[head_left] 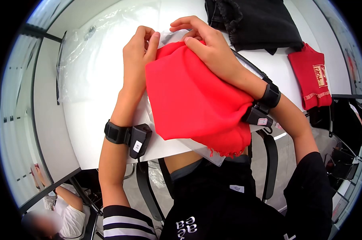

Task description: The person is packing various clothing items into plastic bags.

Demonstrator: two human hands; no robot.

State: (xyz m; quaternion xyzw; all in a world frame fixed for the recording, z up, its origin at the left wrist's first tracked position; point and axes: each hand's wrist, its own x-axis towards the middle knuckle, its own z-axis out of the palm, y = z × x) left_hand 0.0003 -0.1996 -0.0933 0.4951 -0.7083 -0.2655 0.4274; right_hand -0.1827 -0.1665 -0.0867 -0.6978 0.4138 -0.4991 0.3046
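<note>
A red scarf (189, 92) with a fringed lower edge lies folded over the near side of the table in front of me. My left hand (143, 50) is at its upper left corner, fingers curled toward the thumb; what they hold there is hidden. My right hand (209, 46) bends over the scarf's top edge, its thumb pressing on the red cloth and the fingers behind it. Between both hands, a greyish-white material (172, 38) shows above the scarf. Beneath the scarf, a clear plastic corner (213, 157) sticks out past the table edge.
Clear plastic wrap (97, 52) spreads over the table's left side. Folded black denim (261, 24) lies at the back right, beside a dark red folded cloth (312, 76) with a gold print. Chair armrests (271, 164) flank my lap. Another person (71, 212) sits at lower left.
</note>
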